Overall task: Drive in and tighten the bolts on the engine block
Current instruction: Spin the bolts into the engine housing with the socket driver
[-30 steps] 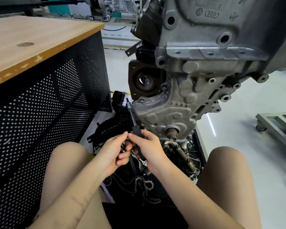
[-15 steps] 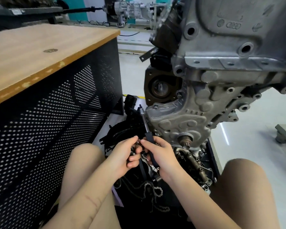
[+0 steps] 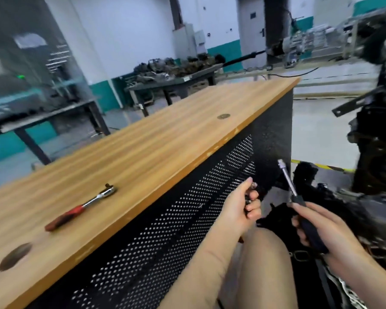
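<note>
My right hand (image 3: 321,230) grips the dark handle of a nut driver (image 3: 299,204), whose silver shaft points up and left to a socket tip. My left hand (image 3: 241,208) is curled round small dark metal parts, apparently bolts (image 3: 252,192), in front of the perforated black side of the bench. The engine block (image 3: 381,134) shows only as a blurred dark mass at the right edge. A ratchet wrench (image 3: 80,208) with a red handle lies on the wooden bench top (image 3: 143,152).
The bench's black perforated panel (image 3: 165,241) stands close on my left. My bare knees are below the hands. Dark engine parts and a chain (image 3: 343,288) lie on the floor at lower right. Metal tables loaded with parts (image 3: 176,72) stand in the background.
The view has swung left and up, away from the engine block toward the bench top and the ratchet. My hands have parted; the left has moved toward the bench side.
</note>
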The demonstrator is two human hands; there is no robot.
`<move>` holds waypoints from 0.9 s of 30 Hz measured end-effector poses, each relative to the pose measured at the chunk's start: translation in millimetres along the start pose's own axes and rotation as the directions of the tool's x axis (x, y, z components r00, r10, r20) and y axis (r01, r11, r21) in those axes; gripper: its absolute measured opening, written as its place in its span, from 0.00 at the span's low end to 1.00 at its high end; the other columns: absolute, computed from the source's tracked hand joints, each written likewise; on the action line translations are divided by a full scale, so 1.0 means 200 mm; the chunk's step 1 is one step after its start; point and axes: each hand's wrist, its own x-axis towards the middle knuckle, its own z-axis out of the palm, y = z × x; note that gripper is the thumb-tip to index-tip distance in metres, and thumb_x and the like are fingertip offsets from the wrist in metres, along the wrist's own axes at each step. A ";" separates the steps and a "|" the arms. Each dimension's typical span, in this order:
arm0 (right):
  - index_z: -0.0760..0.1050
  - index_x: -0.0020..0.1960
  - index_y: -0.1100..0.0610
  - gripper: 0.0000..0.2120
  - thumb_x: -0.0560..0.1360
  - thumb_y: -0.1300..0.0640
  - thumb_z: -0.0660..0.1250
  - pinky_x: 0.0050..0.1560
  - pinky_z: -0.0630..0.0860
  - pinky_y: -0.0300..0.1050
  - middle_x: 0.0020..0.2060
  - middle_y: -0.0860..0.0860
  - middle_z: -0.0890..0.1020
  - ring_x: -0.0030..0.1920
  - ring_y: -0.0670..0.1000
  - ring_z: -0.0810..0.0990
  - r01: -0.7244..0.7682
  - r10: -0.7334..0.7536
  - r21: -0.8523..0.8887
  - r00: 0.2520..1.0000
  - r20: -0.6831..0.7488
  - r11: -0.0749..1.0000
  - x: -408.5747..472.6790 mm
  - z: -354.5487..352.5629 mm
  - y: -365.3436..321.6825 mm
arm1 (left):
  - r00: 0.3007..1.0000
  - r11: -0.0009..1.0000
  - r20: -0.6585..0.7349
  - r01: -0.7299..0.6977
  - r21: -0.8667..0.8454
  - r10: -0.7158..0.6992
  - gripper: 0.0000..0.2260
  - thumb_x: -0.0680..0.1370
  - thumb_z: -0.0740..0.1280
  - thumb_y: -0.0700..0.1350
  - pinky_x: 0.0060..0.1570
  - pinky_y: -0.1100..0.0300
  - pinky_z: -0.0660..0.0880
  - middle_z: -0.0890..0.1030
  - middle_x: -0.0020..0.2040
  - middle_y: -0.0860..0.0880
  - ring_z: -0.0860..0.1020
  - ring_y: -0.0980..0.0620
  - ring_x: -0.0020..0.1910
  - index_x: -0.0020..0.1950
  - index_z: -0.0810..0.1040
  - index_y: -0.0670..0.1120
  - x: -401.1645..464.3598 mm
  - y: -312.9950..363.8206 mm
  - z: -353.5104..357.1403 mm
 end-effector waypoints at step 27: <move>0.79 0.35 0.54 0.07 0.71 0.61 0.70 0.26 0.65 0.32 0.24 0.48 0.76 0.23 0.41 0.69 0.305 -0.145 -0.459 0.925 0.352 0.835 -0.05 0.05 -0.01 | 0.984 0.980 -0.156 -0.115 -0.161 0.089 0.12 0.80 0.60 0.47 0.13 0.69 0.55 0.65 0.21 0.52 0.59 0.59 0.15 0.41 0.76 0.43 -0.04 0.11 -0.09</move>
